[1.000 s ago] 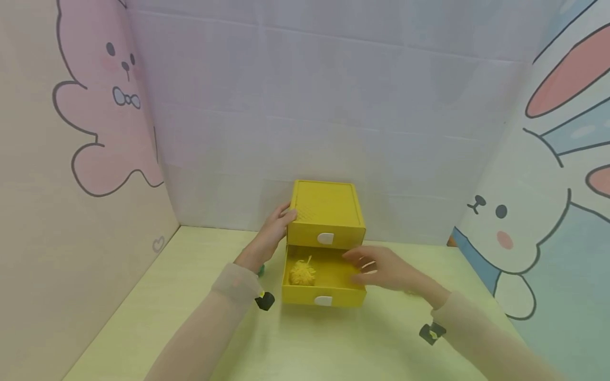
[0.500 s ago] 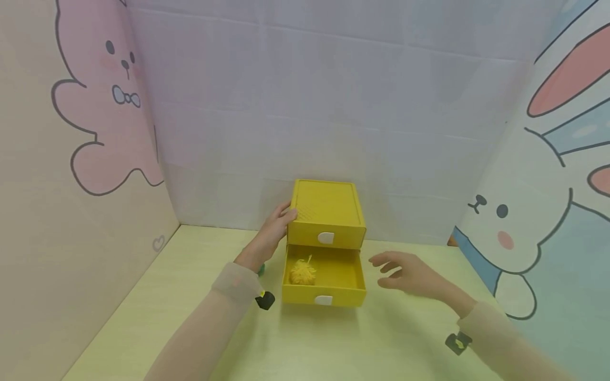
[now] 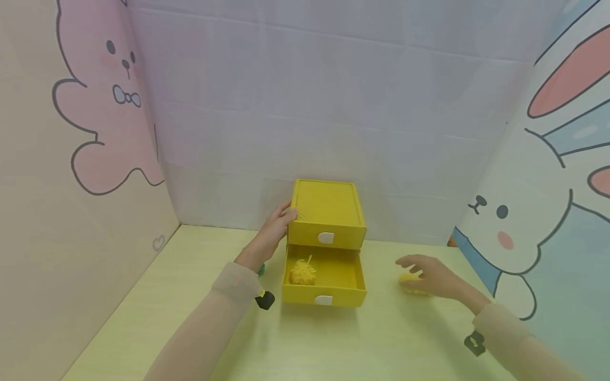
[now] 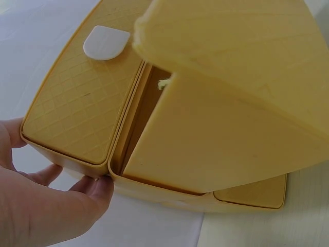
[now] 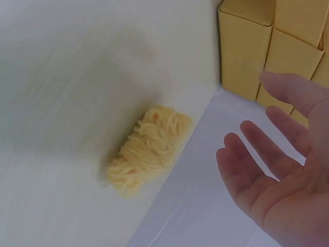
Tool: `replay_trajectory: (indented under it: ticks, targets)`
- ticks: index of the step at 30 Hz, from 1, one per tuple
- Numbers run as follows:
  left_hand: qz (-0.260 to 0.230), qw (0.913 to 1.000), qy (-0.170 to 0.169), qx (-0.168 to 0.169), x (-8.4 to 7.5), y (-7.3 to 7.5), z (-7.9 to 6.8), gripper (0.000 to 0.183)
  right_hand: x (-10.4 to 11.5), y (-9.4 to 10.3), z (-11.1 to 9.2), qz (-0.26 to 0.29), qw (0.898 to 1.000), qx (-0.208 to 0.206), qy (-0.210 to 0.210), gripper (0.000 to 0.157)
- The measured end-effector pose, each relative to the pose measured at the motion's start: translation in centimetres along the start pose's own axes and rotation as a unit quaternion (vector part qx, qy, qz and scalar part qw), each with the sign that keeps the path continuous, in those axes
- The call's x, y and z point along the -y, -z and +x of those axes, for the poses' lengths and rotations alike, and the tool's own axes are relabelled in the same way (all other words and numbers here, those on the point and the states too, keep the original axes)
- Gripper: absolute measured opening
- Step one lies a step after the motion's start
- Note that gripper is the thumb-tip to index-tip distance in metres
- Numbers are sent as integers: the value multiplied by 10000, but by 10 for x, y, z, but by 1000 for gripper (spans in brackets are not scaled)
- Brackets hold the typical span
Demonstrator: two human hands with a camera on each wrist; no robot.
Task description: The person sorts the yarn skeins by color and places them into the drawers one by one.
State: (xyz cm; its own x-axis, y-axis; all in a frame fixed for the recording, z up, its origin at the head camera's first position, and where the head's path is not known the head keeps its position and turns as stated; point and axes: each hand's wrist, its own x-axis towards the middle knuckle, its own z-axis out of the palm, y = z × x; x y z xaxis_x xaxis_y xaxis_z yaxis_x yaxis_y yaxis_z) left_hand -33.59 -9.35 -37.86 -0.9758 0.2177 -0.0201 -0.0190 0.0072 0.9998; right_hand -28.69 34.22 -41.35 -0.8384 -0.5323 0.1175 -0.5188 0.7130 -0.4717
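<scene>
A yellow two-drawer box point(image 3: 326, 203) stands against the back wall, its lower drawer point(image 3: 340, 270) pulled out. Inside that drawer, on the left, sits a fluffy yellow yarn ball point(image 3: 302, 272) with a loose strand. My left hand point(image 3: 269, 238) holds the box's upper left edge, thumb on the top and fingers along the side; the left wrist view shows the fingertips point(image 4: 103, 188) against the wall of the box. My right hand point(image 3: 433, 278), fingers loosely spread and holding nothing, is over a small bundle of yellow yarn point(image 5: 149, 149) on the table, partly covering it in the head view.
A small teal object point(image 3: 261, 270) lies left of the box, mostly hidden behind my left wrist. The pale table point(image 3: 314, 344) is bounded by a white back cloth point(image 3: 333, 106) and side panels printed with a pink bear point(image 3: 109, 137) and a white rabbit point(image 3: 519, 211).
My right hand has left the lower drawer and moved right to the yarn bundle on the table. My left hand, the box and the yarn ball have stayed in place.
</scene>
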Motion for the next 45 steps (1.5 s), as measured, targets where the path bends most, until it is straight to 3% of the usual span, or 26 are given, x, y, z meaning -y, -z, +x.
replay_trajectory:
  ticks: [7, 23, 36, 45]
  targets:
    - [-42, 10000, 4, -22, 0, 0, 0, 68, -31, -4, -8, -513, 9984, -196, 112, 54]
    - [-70, 10000, 12, -53, 0, 0, -1, 68, -66, -31, -11, -592, 9975, -311, -237, 53]
    - [10, 10000, -42, -33, 1, 1, 0, 69, -67, -39, -12, -923, 9951, -367, -24, 46]
    - [51, 10000, -37, -22, 2, 1, 1, 71, -43, -29, -8, -731, 9969, -198, 209, 49]
